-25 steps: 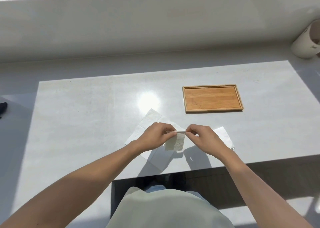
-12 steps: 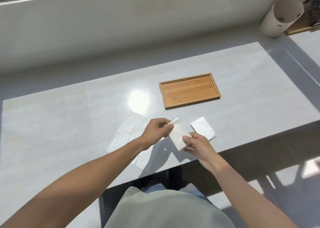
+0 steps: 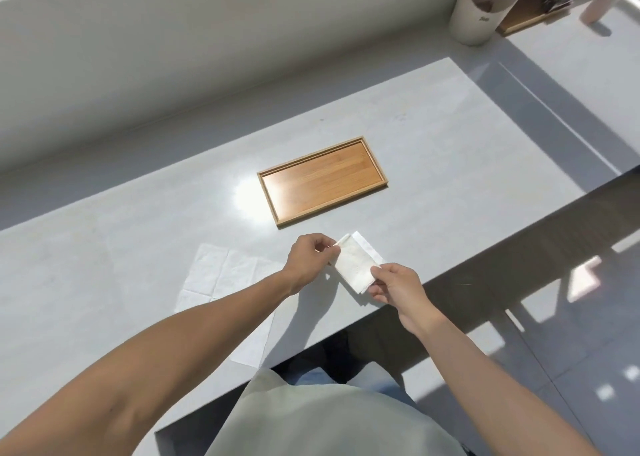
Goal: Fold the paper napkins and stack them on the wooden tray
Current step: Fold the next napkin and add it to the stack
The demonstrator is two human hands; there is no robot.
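Observation:
A folded white paper napkin (image 3: 355,265) is held just above the table between both hands. My left hand (image 3: 309,260) pinches its far corner and my right hand (image 3: 393,284) pinches its near corner. Under it, another folded napkin (image 3: 369,246) lies on the table, only its edge showing. An unfolded napkin (image 3: 225,275) lies flat to the left, partly under my left forearm. The wooden tray (image 3: 322,180) sits just beyond the hands with nothing in it.
The grey table (image 3: 121,230) ends at a front edge right under my right hand. A white cylindrical container (image 3: 481,8) stands at the far right on the ledge, with a wooden rack (image 3: 533,15) beside it.
The napkin went from hanging on edge between my fingertips to lying flatter, folded, held at opposite corners. The view has swung to the right, bringing the container into view.

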